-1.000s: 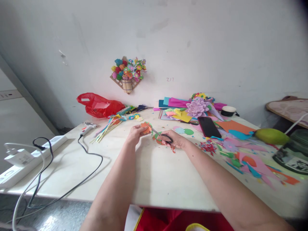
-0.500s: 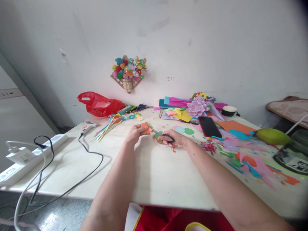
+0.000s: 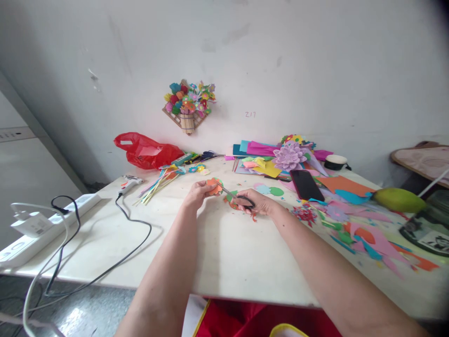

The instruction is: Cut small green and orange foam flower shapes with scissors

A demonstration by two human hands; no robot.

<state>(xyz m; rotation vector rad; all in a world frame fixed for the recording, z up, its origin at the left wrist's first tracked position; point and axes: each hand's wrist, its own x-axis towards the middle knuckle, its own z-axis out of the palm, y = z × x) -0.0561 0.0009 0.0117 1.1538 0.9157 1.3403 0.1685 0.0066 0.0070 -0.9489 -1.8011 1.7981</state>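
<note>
Between the fingers of my left hand [image 3: 198, 193] is an orange paper flower cutout [image 3: 213, 186], with a bit of green showing at its far edge. My right hand [image 3: 257, 201] is closed around the dark handles of a pair of scissors [image 3: 229, 192]. The blades point left and reach the right edge of the cutout. Below the scissors, green and orange paper scraps [image 3: 232, 202] lie on the white table [image 3: 245, 257]. Light blue and green paper pieces [image 3: 275, 191] rest just beyond my right hand.
Coloured scraps [image 3: 372, 238], a phone [image 3: 306, 185], a green-yellow fruit [image 3: 399, 200] and a glass jar [image 3: 430, 224] are on the right. On the left lie a glue gun [image 3: 129, 185], its cord, paper strips [image 3: 157, 187] and a power strip [image 3: 45, 238]. A red bag [image 3: 147, 152] sits behind.
Both hands stay in nearly the same place, with the scissors still at the orange cutout. The whole view has shifted very slightly.
</note>
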